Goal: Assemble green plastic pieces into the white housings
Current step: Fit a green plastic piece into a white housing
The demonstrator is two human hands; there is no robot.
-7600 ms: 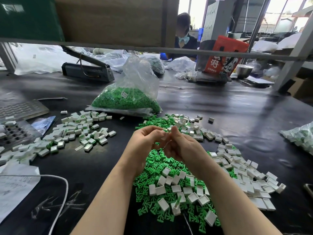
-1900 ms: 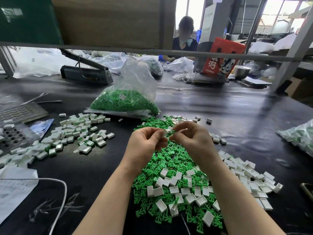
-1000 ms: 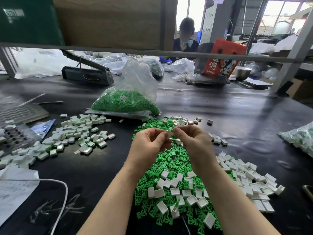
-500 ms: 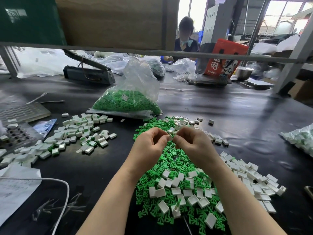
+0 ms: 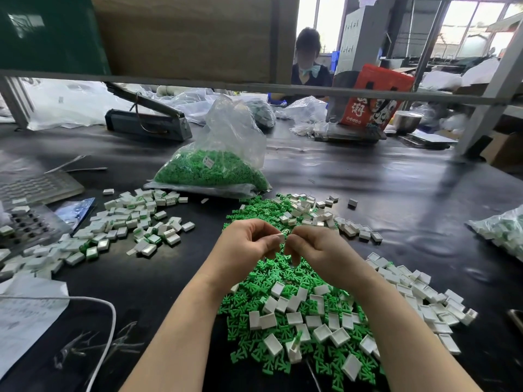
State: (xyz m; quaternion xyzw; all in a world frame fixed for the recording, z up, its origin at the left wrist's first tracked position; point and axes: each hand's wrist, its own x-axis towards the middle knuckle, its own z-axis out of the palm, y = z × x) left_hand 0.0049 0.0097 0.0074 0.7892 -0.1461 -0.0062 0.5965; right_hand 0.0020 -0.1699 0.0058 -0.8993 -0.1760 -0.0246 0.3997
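Observation:
My left hand [image 5: 246, 244] pinches a small white housing [image 5: 281, 237] between thumb and fingers, held above the table. My right hand [image 5: 317, 250] is curled close beside it, fingertips at the housing; what it pinches is hidden by the fingers. Below both hands lies a heap of loose green plastic pieces [image 5: 280, 281] mixed with empty white housings [image 5: 294, 318]. More white housings [image 5: 418, 295] spread to the right. A pile of housings with green inside [image 5: 127, 219] lies to the left.
A clear bag of green pieces [image 5: 215, 171] stands behind the heap. A perforated tray [image 5: 25, 224] and paper with a white cable [image 5: 25, 312] lie at left. Another bag [image 5: 506, 230] sits at right. A person sits across the black table [image 5: 396, 193].
Both hands stay together above the heap with little shift. The white housing now shows at my left fingertips, and the right hand has turned slightly.

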